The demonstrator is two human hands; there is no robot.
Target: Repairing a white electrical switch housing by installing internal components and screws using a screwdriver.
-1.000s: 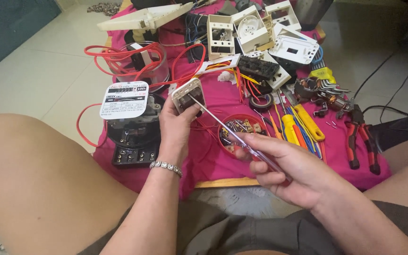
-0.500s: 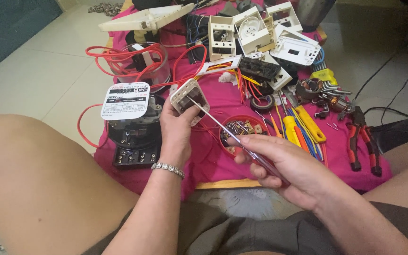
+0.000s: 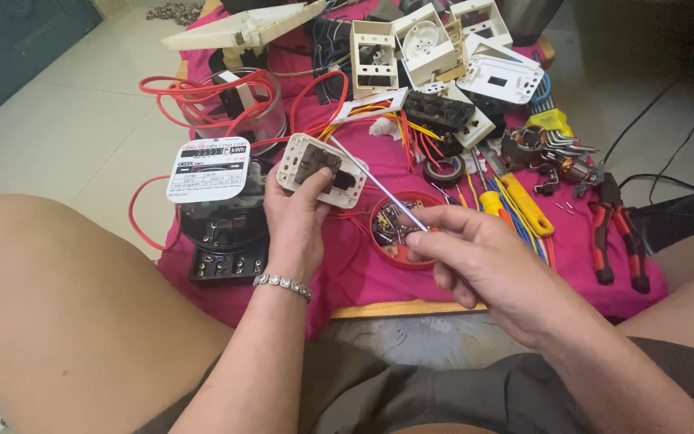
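Left hand (image 3: 295, 221) is clamped around a white socket module (image 3: 321, 170), held up over the pink cloth (image 3: 347, 273) — right hand (image 3: 475, 261) pinches a thin screwdriver (image 3: 379, 185), tip on the module's dark middle. Red parts dish (image 3: 391, 229) sits just below; bare cloth only near the front edge.

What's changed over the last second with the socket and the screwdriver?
Little has changed. The left hand has turned the white socket slightly, so its back faces the camera more squarely. The right hand keeps its grip on the thin screwdriver, tip still at the socket. The red dish, pliers and red wires on the pink cloth stayed put.
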